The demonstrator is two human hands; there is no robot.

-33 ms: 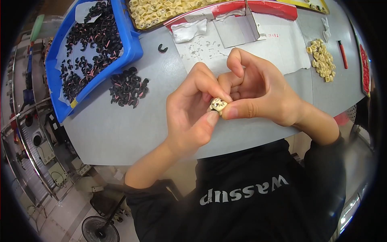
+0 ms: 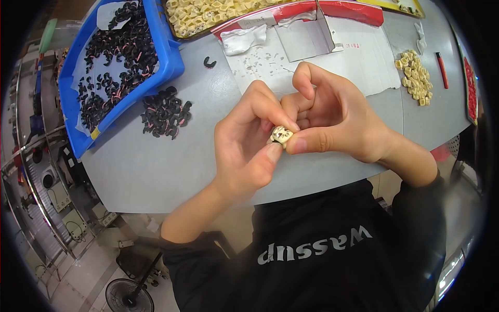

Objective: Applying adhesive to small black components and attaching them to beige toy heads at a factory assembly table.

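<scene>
Between my two hands is a small cream figurine head (image 2: 281, 134) with dark painted face markings. My left hand (image 2: 241, 140) pinches its left side with thumb and fingertips. From the other side my right hand (image 2: 343, 117) grips it between thumb and fingers, with the index finger curled up and apart. A dark edge shows at the head's lower left, by my left thumb; most of that part is hidden by the fingers. Both hands are held over the near half of the grey table (image 2: 197, 171).
A blue bin (image 2: 169, 62) of black curved pieces stands at the left, with a loose pile of them (image 2: 166, 112) beside it. One black piece (image 2: 209, 63) lies alone. Cream heads (image 2: 414, 78) and a red pen (image 2: 442, 70) lie right. An open carton (image 2: 306, 41) stands on white paper.
</scene>
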